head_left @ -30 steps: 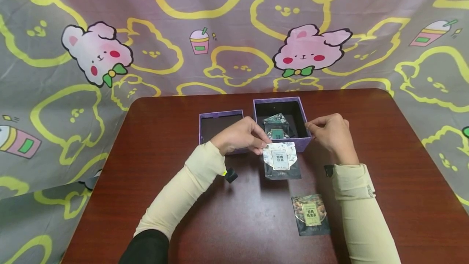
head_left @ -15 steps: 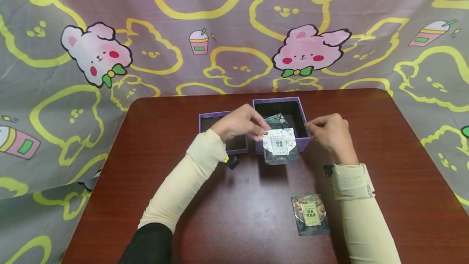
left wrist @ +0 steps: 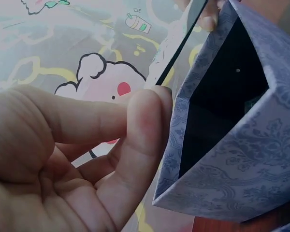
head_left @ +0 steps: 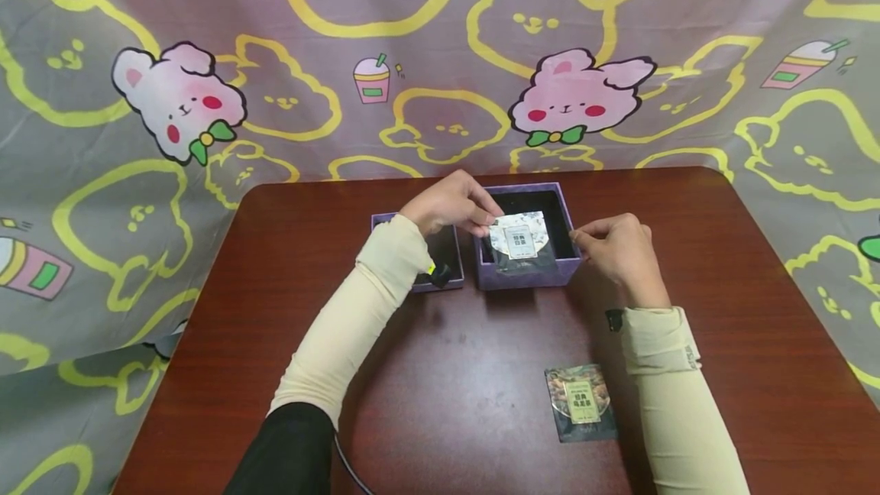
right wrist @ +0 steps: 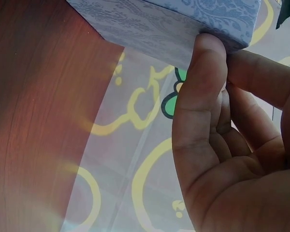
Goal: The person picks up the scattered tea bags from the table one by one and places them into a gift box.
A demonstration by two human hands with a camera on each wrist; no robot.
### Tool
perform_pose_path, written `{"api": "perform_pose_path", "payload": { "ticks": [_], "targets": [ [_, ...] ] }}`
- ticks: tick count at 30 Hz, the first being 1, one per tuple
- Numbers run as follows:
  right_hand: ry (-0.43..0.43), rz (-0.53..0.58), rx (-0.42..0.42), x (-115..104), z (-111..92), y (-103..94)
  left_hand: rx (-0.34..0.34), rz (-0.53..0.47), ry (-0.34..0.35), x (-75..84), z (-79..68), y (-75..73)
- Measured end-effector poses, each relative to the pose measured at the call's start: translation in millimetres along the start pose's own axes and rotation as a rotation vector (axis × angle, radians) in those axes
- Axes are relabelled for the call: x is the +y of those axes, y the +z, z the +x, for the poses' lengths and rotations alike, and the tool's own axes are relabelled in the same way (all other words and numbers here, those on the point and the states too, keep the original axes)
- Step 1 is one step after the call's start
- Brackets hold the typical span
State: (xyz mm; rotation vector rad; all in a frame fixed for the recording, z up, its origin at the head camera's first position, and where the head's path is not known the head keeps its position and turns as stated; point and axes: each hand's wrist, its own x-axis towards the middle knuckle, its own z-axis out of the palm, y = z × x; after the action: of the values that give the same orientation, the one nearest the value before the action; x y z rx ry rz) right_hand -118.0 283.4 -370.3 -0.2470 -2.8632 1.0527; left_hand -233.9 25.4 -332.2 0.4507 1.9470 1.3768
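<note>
My left hand (head_left: 450, 205) pinches a tea sachet (head_left: 520, 241), white patterned on top and dark below, by its upper left corner. The sachet hangs over the opening and front wall of a purple patterned box (head_left: 498, 278). Seen from the left wrist, the sachet (left wrist: 182, 46) is a thin edge-on strip beside the box (left wrist: 232, 179), whose inside is dark. With thumb and finger, my right hand (head_left: 622, 250) grips the box near its right front corner; the right wrist view shows those fingers against the patterned wall (right wrist: 159, 29). The sachet now hides most of the box's contents.
Left of the box lies a shallow purple-rimmed lid (head_left: 450, 286), partly hidden by my left wrist. A second tea sachet (head_left: 583, 403), brown and dark with a yellow-green label, lies nearer on the brown table (head_left: 440, 380). A cartoon-print cloth (head_left: 440, 21) hangs behind.
My left hand has carried the white sachet up and away from me, from in front of the box to over its opening. My right hand stays at the box's corner.
</note>
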Motion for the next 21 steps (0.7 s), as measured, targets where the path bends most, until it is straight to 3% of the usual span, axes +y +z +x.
{"api": "perform_pose_path", "payload": {
  "ticks": [14, 21],
  "targets": [
    [-0.015, -0.014, 0.009, 0, 0, 0.4, 0.037, 0.001, -0.02, 4.7, 14.9, -10.1],
    [-0.014, -0.01, 0.022, 0, 0, 1.0, 0.072, -0.052, -0.035, 7.3, 28.1, -13.6]
  ]
}}
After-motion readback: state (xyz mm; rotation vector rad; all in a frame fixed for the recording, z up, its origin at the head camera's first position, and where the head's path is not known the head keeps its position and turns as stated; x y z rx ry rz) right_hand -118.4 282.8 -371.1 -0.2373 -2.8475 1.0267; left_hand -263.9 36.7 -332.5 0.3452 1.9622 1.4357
